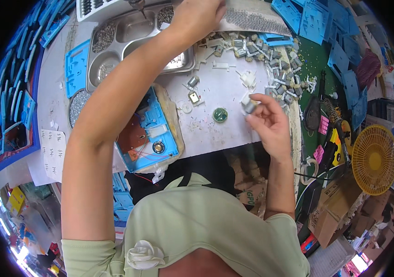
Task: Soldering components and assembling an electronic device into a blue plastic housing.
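Observation:
My right hand (270,122) pinches a small silver motor with a white plastic part (249,107) between thumb and fingertips, over the white work surface. My left arm stretches across the metal compartment tray, and my left hand (199,18) is at the top edge, beside a board of small metal parts (254,22). Its fingers are partly cut off, so their grip does not show. Below my forearm lies an opened blue plastic housing (165,134) with a round motor-like part and red wires. Two loose motors (193,97) sit nearby, beside a small round green container (220,115).
A heap of small motors with white parts (280,76) spreads along the right edge. The metal tray (190,64) holds screws and other small pieces. Blue housings pile up at far left (14,99) and upper right (314,23). A yellow fan (375,159) stands right.

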### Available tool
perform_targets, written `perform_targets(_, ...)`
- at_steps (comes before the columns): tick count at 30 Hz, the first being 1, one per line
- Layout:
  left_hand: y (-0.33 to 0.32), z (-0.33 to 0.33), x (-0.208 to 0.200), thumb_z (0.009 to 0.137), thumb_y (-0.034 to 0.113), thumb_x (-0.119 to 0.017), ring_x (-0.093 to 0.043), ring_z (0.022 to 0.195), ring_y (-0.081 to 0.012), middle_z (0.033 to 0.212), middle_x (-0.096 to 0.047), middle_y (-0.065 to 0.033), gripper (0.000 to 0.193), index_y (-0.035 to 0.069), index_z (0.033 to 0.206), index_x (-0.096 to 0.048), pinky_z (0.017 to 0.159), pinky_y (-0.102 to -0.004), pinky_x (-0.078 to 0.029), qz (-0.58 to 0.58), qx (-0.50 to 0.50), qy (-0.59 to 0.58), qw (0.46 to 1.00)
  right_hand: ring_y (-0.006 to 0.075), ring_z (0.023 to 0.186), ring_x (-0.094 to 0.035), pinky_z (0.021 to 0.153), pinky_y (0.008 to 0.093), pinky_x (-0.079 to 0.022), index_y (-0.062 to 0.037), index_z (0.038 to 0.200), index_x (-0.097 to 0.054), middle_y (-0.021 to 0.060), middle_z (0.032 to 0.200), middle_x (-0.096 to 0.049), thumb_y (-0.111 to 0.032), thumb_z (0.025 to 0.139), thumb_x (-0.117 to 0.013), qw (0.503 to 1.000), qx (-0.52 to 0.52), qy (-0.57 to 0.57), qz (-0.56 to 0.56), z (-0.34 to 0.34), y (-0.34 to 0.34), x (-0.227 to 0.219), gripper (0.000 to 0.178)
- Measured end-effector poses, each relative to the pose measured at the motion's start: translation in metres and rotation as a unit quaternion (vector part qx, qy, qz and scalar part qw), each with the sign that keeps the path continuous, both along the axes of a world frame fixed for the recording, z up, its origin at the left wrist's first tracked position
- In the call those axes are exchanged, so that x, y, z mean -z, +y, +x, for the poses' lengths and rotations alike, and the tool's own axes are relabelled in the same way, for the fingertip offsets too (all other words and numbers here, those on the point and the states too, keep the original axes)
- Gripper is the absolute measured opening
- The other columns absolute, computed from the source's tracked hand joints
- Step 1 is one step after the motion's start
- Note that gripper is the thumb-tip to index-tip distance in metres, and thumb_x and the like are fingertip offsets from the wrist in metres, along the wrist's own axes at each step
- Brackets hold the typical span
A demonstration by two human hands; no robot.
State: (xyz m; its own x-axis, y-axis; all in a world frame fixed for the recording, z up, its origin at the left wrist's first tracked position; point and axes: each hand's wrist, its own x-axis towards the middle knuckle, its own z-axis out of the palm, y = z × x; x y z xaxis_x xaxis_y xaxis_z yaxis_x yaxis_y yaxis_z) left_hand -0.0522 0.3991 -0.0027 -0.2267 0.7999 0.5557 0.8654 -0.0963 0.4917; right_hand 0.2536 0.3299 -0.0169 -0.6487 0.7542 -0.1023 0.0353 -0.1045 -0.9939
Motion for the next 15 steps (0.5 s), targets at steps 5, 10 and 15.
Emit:
perform_targets(5, -0.111, 0.021, -0.058, 0.091, 0.013, -0.071, -0.071, 0.076, -0.0173, 0.084, -0.073, -0.0095, 0.014, 0.003, 0.101, -0.072, 0.068, -0.0301, -0.055, -0.015, 0.131, -0.1, 0.986, 0.0126, 0.065, -0.059, 0.064, 0.0291, -0.048, -0.0046, 0.122, -0.067, 0.0044, 0.077, -0.064, -0.002, 0.086, -0.069, 0.955, -0.112, -0.217, 0.17, -0.013, 0.001, -0.009, 0.035)
perform_targets(10, -0.243, 0.032, -0.067, 0.094, -0.006, -0.065, -0.063, 0.075, -0.0077, 0.094, -0.068, -0.006, 0.011, -0.004, 0.105, -0.068, 0.065, -0.0193, -0.049, -0.177, 0.098, -0.391, 0.898, 0.0264, 0.07, -0.064, 0.068, 0.038, -0.052, -0.0065, 0.118, -0.067, 0.0117, 0.079, -0.065, -0.004, 0.083, -0.067, 0.888, -0.208, -0.282, 0.298, -0.037, 0.005, -0.012, 0.035)
perform_targets(15, -0.293, 0.051, -0.031, 0.089, -0.008, -0.068, -0.069, 0.084, -0.0147, 0.098, -0.07, -0.0088, 0.013, -0.003, 0.101, -0.071, 0.072, -0.025, -0.056, -0.136, 0.064, -0.509, 0.848, 0.024, 0.071, -0.063, 0.069, 0.0372, -0.052, -0.0096, 0.118, -0.068, 0.0102, 0.081, -0.064, -0.005, 0.081, -0.069, 0.783, -0.241, -0.256, 0.514, -0.046, 0.009, 0.0, 0.037)
